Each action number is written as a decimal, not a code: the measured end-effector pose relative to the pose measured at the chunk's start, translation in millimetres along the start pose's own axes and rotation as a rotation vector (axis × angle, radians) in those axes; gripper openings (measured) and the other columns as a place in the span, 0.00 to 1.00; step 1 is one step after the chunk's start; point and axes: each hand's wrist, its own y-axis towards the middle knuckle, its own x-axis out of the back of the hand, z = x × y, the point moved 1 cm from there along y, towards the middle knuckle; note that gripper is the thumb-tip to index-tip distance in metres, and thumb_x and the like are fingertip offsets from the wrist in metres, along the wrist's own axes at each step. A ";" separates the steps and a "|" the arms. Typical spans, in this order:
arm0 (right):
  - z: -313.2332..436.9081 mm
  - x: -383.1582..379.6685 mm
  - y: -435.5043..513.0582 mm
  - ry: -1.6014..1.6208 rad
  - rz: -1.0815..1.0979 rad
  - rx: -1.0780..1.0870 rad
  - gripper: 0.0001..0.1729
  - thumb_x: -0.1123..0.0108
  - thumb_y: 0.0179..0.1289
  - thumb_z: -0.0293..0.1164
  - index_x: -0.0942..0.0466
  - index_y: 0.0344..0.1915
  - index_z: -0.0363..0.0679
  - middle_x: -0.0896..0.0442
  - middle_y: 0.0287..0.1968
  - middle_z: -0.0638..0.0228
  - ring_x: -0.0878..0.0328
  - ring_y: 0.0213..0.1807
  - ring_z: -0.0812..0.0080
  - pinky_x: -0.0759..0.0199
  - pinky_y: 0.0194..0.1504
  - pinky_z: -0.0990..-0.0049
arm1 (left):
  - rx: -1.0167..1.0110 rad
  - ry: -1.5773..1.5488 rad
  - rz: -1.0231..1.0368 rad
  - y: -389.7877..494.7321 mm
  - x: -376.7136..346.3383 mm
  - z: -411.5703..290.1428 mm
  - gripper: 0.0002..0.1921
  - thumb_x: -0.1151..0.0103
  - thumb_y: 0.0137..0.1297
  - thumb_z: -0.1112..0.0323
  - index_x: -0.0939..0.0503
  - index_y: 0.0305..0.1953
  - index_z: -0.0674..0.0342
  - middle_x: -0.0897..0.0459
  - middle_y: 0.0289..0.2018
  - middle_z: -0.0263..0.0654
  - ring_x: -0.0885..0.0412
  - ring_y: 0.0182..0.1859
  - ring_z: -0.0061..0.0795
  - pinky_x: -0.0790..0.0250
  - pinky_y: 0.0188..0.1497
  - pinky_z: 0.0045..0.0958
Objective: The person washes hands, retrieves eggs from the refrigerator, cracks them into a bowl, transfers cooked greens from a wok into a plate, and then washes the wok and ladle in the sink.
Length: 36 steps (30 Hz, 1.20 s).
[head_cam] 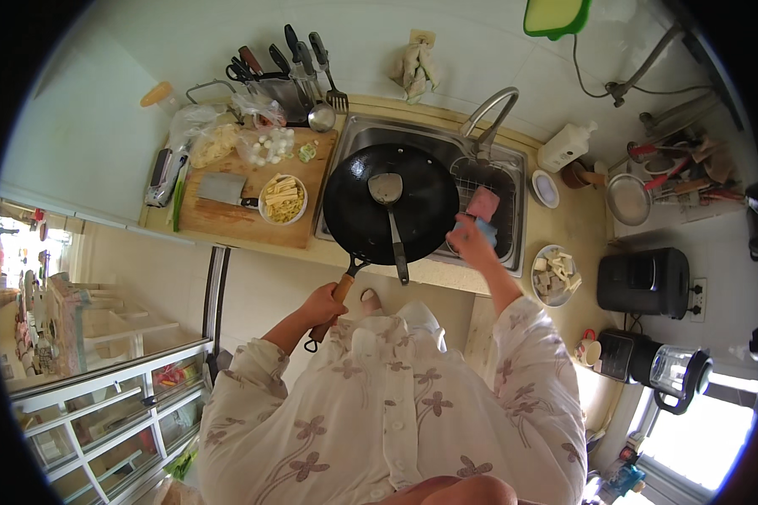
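My left hand (323,304) is closed around the wooden handle (342,289) of a black wok (360,196), which is over the left part of the steel sink. A metal wok spatula (386,189) lies in the wok, its handle across the near rim. By the wok's right edge is my right hand (474,243), fingers partly spread; whether it touches the rim I cannot tell. Beyond it, a pink sponge or cloth (483,203) and a blue cloth (485,231) sit in the sink's right part, under the faucet (489,126).
A cutting board (227,222) at left bears a cleaver (222,188), a bowl of cut food strips (283,200) and plastic bags. Knives stand behind it. Right of the sink are a plate of pale cut pieces (554,278), a small white dish (544,189) and a white bottle (565,146).
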 end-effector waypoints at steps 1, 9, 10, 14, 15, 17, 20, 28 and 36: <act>-4.1 20.3 27.6 -0.202 -0.139 0.127 0.25 0.37 0.60 0.40 0.26 0.54 0.40 0.31 0.63 0.57 0.33 0.61 0.55 0.36 0.58 0.62 | 0.019 0.006 0.014 7.4 -0.8 -3.3 0.18 0.36 0.51 0.74 0.31 0.43 0.67 0.25 0.23 0.40 0.24 0.18 0.31 0.29 0.21 0.33; -51.5 118.3 178.4 -0.852 -0.330 -0.211 0.40 0.41 0.57 0.39 0.42 0.69 0.45 0.46 0.74 0.67 0.55 0.76 0.61 0.53 0.71 0.58 | 0.103 0.106 -0.076 61.8 -20.6 -25.7 0.18 0.36 0.51 0.73 0.29 0.43 0.66 0.23 0.24 0.38 0.23 0.21 0.29 0.29 0.23 0.32; -56.6 123.7 188.3 -0.936 -0.338 -0.191 0.42 0.41 0.57 0.39 0.45 0.71 0.45 0.46 0.74 0.68 0.55 0.77 0.61 0.53 0.72 0.58 | 0.130 0.103 -0.095 65.9 -24.1 -27.6 0.17 0.36 0.51 0.73 0.28 0.43 0.65 0.24 0.24 0.37 0.23 0.21 0.28 0.29 0.23 0.31; -58.6 135.8 218.6 -1.047 -0.002 -0.297 0.39 0.44 0.58 0.44 0.40 0.68 0.44 0.45 0.74 0.63 0.55 0.77 0.61 0.54 0.72 0.57 | 0.170 0.006 -0.086 77.1 -32.6 -36.7 0.22 0.37 0.50 0.74 0.28 0.49 0.66 0.22 0.25 0.40 0.22 0.20 0.30 0.29 0.23 0.33; -56.0 133.9 218.5 -0.995 0.121 -0.394 0.38 0.45 0.59 0.45 0.39 0.68 0.44 0.44 0.73 0.61 0.55 0.77 0.61 0.53 0.71 0.56 | 0.177 -0.004 -0.107 77.4 -33.2 -38.5 0.22 0.37 0.50 0.74 0.28 0.49 0.66 0.22 0.25 0.39 0.22 0.20 0.30 0.29 0.23 0.32; -45.8 123.5 210.4 -0.989 0.032 -0.346 0.34 0.45 0.58 0.48 0.30 0.62 0.43 0.34 0.68 0.57 0.47 0.74 0.60 0.55 0.71 0.53 | 0.194 -0.084 -0.107 80.7 -34.3 -42.2 0.22 0.37 0.50 0.74 0.28 0.49 0.67 0.23 0.24 0.39 0.23 0.20 0.29 0.29 0.23 0.31; -35.9 80.4 159.1 -1.170 -0.392 0.138 0.32 0.45 0.58 0.50 0.28 0.60 0.45 0.25 0.60 0.58 0.33 0.65 0.57 0.60 0.71 0.51 | 0.230 -0.093 -0.110 86.0 -42.3 -43.8 0.22 0.36 0.52 0.75 0.30 0.48 0.67 0.25 0.24 0.37 0.25 0.19 0.27 0.29 0.21 0.29; -47.2 -76.6 109.7 0.253 0.377 -0.375 0.35 0.37 0.60 0.36 0.45 0.61 0.44 0.22 0.28 0.60 0.24 0.21 0.65 0.26 0.28 0.66 | 0.225 -0.025 -0.145 121.1 -40.5 -41.2 0.22 0.36 0.52 0.74 0.30 0.49 0.66 0.24 0.25 0.37 0.24 0.19 0.27 0.29 0.22 0.29; -61.0 -114.2 78.0 0.223 0.252 -0.262 0.32 0.41 0.61 0.35 0.46 0.61 0.44 0.22 0.29 0.56 0.23 0.29 0.58 0.30 0.34 0.61 | 0.242 -0.036 -0.178 103.0 -49.1 -30.0 0.25 0.37 0.52 0.73 0.30 0.53 0.65 0.23 0.26 0.37 0.24 0.19 0.26 0.28 0.23 0.29</act>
